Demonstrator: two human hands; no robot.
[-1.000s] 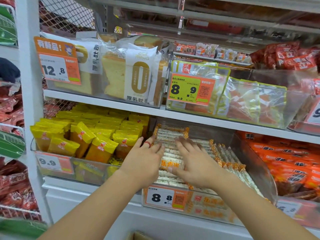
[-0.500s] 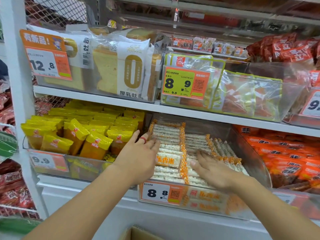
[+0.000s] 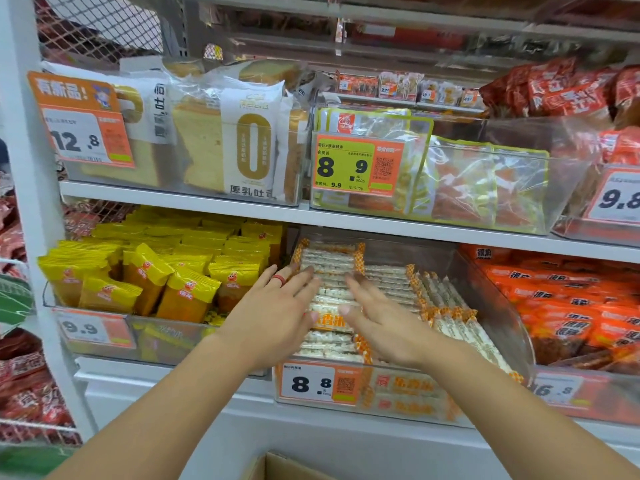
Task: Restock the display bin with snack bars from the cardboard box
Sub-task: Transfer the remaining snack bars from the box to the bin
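I have both hands flat with fingers straight, left hand point(image 3: 273, 317) and right hand point(image 3: 384, 327) pressing the snack bars point(image 3: 332, 271) in the display bin point(image 3: 498, 306), which looks well stocked though its back right, toward 2 o'clock, lies bare, so I judge more must come from the cardboard box point(image 3: 277, 467) at 6 o'clock.

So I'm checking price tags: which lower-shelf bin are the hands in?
The clear bin tagged 8.8, holding white bars with orange ends. It sits between the yellow packets and the orange packets.

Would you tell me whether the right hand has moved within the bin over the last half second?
Yes. The right hand has shifted left, towards the left hand, judged against the 8.8 price tag.
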